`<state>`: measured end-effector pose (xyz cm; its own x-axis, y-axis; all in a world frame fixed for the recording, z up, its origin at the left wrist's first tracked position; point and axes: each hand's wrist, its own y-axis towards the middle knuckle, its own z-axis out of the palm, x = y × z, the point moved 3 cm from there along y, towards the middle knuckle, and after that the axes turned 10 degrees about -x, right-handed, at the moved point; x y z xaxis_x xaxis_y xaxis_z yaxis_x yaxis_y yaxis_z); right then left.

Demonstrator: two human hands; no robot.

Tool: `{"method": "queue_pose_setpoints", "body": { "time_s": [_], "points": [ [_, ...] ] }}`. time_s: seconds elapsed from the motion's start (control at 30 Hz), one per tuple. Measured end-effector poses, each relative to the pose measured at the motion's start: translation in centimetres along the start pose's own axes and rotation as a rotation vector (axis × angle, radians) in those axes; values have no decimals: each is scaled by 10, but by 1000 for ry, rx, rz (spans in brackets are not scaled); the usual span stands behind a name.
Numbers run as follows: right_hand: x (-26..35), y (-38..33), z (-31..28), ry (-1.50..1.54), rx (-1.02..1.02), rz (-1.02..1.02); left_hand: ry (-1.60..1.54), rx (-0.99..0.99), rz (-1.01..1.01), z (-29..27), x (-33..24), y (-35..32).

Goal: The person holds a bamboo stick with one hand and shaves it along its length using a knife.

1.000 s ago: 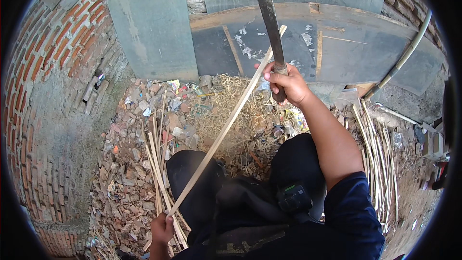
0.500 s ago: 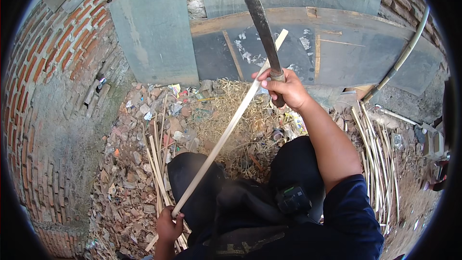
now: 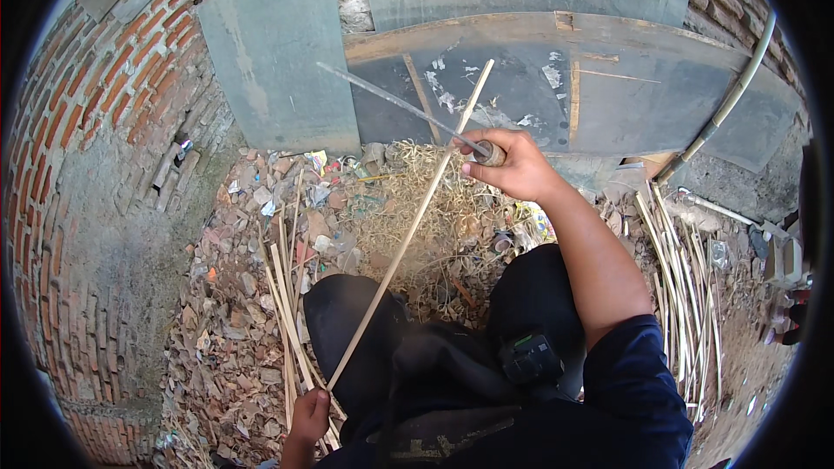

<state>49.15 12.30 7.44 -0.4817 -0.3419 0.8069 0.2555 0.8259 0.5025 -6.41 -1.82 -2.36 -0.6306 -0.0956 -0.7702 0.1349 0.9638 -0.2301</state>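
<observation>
Near mid-frame our right hand grips the handle of a long knife, whose blade now slants edge-on toward the upper left, though earlier it stood steeply up, and crosses a pale strip. Our left hand is closed round the strip's end at lower left, while our right forearm angles in from the lower right. Beyond, we see curled shavings in the centre and loose strips at right.
</observation>
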Motion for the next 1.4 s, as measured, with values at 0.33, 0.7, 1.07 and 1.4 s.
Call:
{"method": "queue_pose_setpoints", "body": {
  "time_s": [0.33, 0.7, 1.07, 1.4],
  "points": [
    [9, -3, 1, -418, 116, -117, 146, -62, 62, 5, -28, -1],
    [-14, -6, 4, -651, 273, 2, 387, -221, 213, 9, -17, 4],
    [-19, 5, 11, -664, 287, 164, 590, -374, 309, 20, -13, 0],
    [-10, -3, 21, -697, 401, 2, 554, -337, 299, 13, -18, 5]
  ]
}}
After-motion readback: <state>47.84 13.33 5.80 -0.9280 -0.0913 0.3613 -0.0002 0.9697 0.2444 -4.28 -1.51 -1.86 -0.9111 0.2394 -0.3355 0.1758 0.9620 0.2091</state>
